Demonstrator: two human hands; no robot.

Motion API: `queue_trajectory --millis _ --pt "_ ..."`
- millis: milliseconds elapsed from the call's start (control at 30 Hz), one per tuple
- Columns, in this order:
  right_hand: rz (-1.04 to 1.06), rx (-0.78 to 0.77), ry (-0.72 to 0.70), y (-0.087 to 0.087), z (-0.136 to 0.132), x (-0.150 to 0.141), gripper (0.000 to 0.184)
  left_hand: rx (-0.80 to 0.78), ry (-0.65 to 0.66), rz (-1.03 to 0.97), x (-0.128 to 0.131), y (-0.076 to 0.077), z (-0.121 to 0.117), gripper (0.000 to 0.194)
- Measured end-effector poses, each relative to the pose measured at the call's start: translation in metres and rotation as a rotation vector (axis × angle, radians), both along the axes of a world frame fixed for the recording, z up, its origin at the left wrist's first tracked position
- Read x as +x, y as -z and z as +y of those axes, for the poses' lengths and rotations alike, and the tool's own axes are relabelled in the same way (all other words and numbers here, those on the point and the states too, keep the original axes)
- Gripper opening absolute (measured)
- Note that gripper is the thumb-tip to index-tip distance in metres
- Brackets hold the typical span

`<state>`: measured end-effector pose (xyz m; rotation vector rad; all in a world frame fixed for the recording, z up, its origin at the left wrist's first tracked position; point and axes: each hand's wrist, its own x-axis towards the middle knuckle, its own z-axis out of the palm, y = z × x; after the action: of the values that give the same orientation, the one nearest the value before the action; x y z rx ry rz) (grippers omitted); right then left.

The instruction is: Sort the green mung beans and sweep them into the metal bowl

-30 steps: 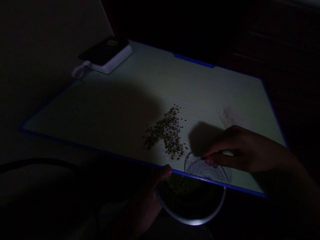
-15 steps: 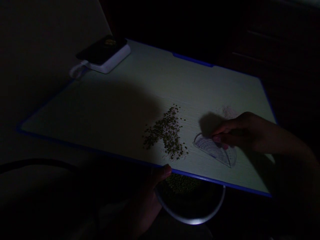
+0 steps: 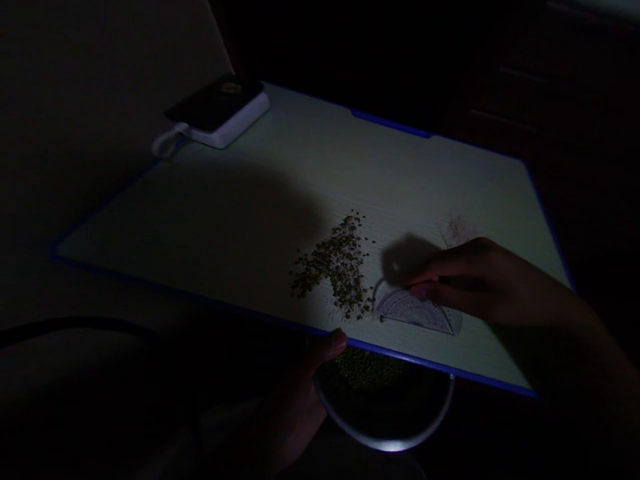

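The scene is very dark. A pile of small green beans [image 3: 336,267] lies on a pale table with a blue edge [image 3: 240,220]. My right hand [image 3: 480,283] pinches a clear plastic protractor [image 3: 415,312], which lies flat on the table with its left tip touching the right side of the beans. Below the table's near edge, my left hand [image 3: 305,393] grips the rim of a round bowl [image 3: 387,407] that holds more green beans. The thumb of that hand shows at the table edge.
A white box with a dark phone on top [image 3: 220,113] sits at the table's far left corner, with a white cord loop beside it. A faint whitish smear [image 3: 453,230] marks the table beyond my right hand. A dark curved cable [image 3: 75,327] runs at lower left.
My right hand drew the protractor back from the table's near edge, away to the right, then slid it left again until it touches the beans. My left hand and the bowl stay put.
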<state>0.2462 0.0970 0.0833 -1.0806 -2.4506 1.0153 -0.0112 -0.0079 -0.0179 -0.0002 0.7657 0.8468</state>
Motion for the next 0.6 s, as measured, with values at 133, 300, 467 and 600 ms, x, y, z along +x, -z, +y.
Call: queue_trajectory --millis 133,300,467,600 --pt "0.001 -0.034 -0.056 -0.0026 -0.0012 0.0046 0.022 -0.011 0.013 -0.036 -0.0023 0.0066 -0.0007 0.049" --pt "-0.011 -0.037 -0.044 -0.0057 -0.0024 0.0075 0.022 -0.014 0.007 -0.012 -0.0028 0.0066 0.0003 0.05" --pt "-0.033 -0.047 -0.075 -0.0072 -0.0036 0.0066 0.022 -0.001 0.007 -0.023 -0.0019 0.002 -0.001 0.049" --pt "-0.029 -0.061 -0.113 -0.0077 -0.0037 0.0061 0.024 -0.009 -0.004 -0.013 -0.0009 0.0018 -0.0009 0.042"
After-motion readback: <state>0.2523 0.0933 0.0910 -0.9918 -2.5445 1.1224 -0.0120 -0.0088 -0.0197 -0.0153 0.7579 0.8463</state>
